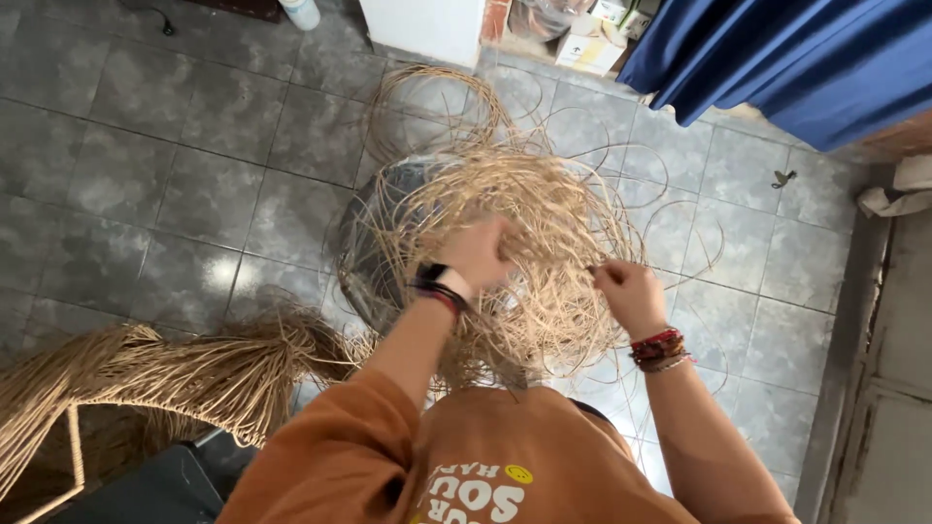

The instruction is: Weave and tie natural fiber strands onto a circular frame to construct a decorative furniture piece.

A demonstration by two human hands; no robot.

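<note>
A big tangled bundle of thin tan rattan strands (pixel 529 223) hangs in front of me over a grey tiled floor. My left hand (pixel 476 252), with a dark watch and bands at the wrist, is closed inside the tangle, gripping strands. My right hand (pixel 626 291), with red and beaded bracelets at the wrist, pinches strands at the bundle's right side. Loose loops of rattan (pixel 427 107) spread out behind the bundle. A dark round object (pixel 364 257) shows through the strands beneath it.
A woven rattan frame piece (pixel 146 374) lies at lower left above a black object (pixel 155 490). A white cabinet (pixel 422 27) and boxes (pixel 587 44) stand at the far side, a blue cloth (pixel 796 58) hangs upper right, and a grey wall (pixel 888 388) runs along the right.
</note>
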